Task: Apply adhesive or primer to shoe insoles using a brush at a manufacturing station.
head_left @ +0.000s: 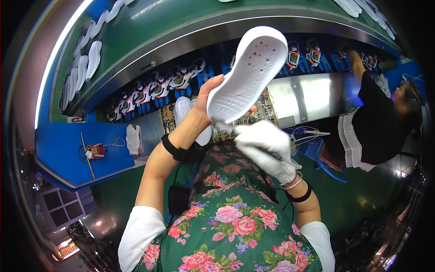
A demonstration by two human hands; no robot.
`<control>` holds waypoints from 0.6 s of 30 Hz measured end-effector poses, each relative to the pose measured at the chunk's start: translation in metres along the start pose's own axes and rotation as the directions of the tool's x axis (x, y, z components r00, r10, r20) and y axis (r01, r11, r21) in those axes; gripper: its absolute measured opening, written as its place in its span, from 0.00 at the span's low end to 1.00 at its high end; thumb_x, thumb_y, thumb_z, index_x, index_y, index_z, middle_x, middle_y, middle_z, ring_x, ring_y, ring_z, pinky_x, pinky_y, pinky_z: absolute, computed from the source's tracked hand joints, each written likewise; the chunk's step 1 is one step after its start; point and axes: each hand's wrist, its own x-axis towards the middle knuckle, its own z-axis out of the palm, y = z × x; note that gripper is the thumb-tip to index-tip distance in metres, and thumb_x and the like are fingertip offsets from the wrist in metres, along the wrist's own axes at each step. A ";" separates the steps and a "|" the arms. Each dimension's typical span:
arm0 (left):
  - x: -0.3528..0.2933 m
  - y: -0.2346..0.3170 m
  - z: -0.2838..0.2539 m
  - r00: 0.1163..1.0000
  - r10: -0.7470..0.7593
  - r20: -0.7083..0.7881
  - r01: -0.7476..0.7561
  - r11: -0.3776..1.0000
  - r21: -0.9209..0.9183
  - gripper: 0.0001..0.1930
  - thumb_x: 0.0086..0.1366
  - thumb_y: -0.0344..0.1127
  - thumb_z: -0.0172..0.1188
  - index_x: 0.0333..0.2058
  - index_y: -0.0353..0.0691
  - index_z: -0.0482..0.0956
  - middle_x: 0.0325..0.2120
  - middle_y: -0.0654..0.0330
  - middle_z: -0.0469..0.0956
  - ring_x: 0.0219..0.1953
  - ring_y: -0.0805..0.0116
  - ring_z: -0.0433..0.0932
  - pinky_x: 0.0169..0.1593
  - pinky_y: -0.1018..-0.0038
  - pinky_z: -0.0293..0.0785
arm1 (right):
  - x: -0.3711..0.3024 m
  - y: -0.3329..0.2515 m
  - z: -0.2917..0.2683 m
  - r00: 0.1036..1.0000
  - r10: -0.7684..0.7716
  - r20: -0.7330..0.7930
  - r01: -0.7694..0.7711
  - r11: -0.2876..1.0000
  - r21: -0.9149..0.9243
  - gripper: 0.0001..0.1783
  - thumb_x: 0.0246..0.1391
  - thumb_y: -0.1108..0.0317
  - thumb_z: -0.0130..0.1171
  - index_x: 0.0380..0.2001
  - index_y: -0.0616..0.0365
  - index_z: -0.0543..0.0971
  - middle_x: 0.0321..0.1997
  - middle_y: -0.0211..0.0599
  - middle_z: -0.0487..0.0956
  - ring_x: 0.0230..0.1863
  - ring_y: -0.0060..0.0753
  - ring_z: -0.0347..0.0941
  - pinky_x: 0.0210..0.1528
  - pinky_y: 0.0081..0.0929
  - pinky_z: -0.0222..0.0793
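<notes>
My left hand (205, 100) is bare and closed around the heel end of a white shoe sole (248, 72), its fingers wrapped behind it. The sole is held up and tilted, with a face showing small holes at the wide end and ridges near the heel. My right hand (265, 141), in a white glove, is closed on a small brush (223, 126). Motion blurs the brush; its pale tip is at the sole's heel edge, and I cannot tell whether it touches. Below my left hand lie more white soles (182, 108), partly hidden by my forearm.
Ahead, a row of white and orange shoe uppers (159, 88) stands under a green conveyor (190, 21) carrying white soles. Brown printed tape (267, 109) covers part of the bench. A blue table (68, 145) at left holds a white glove (133, 139). A co-worker (376, 122) sits at right.
</notes>
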 end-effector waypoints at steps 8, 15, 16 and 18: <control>0.001 -0.006 -0.007 0.997 -0.019 0.069 0.031 0.983 -0.182 0.36 0.68 0.57 0.51 0.67 0.38 0.65 0.60 0.37 0.70 0.52 0.34 0.78 0.56 0.46 0.77 | 0.003 0.005 -0.013 0.990 0.137 0.021 -0.139 0.982 0.125 0.10 0.48 0.77 0.71 0.36 0.60 0.86 0.38 0.38 0.86 0.40 0.31 0.82 0.45 0.28 0.77; -0.008 -0.036 0.001 0.996 -0.034 -0.083 0.014 0.972 -0.234 0.35 0.70 0.57 0.48 0.66 0.36 0.65 0.57 0.40 0.74 0.49 0.37 0.80 0.53 0.47 0.80 | 0.024 0.014 -0.050 0.985 0.110 -0.131 -0.124 0.987 -0.105 0.12 0.48 0.77 0.71 0.38 0.59 0.87 0.39 0.39 0.87 0.39 0.32 0.82 0.43 0.28 0.78; -0.009 -0.042 -0.002 0.991 -0.054 -0.123 0.028 0.978 -0.206 0.36 0.70 0.58 0.46 0.67 0.38 0.64 0.58 0.39 0.72 0.48 0.37 0.80 0.50 0.47 0.80 | 0.029 0.020 -0.054 0.975 0.039 -0.220 -0.081 0.979 -0.187 0.12 0.48 0.78 0.70 0.39 0.59 0.87 0.40 0.41 0.86 0.39 0.33 0.82 0.44 0.29 0.78; -0.011 -0.050 -0.001 0.986 -0.098 -0.133 0.069 0.976 -0.208 0.36 0.70 0.59 0.44 0.68 0.40 0.62 0.60 0.37 0.70 0.46 0.36 0.80 0.46 0.48 0.80 | 0.044 0.028 -0.069 0.946 -0.213 -0.243 0.077 0.878 -0.472 0.14 0.47 0.80 0.69 0.40 0.60 0.87 0.41 0.44 0.86 0.39 0.39 0.82 0.45 0.31 0.77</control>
